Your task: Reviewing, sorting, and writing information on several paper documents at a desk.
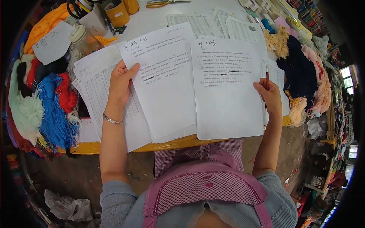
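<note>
My left hand (122, 81) grips the left edge of a printed sheet of paper (167, 102), thumb on top and fingers behind. A second printed sheet (230, 110) is in my right hand (270, 93), pinched at its right edge. Between the fingers of that same hand a dark red pencil (267, 78) stands upright. Both sheets carry printed lines, handwriting at the top and a few blacked-out words. They are side by side, meeting near the middle. Under the left sheet lie table-printed papers (110, 91), partly covered.
Yarn hanks flank me: blue (51, 106), pale green (26, 106), navy (298, 72) and pink (321, 79). A lidded plastic jar (83, 40), a pen holder (93, 22) and scissors (161, 3) stand or lie farther back. The table's yellow edge (175, 143) runs before my apron.
</note>
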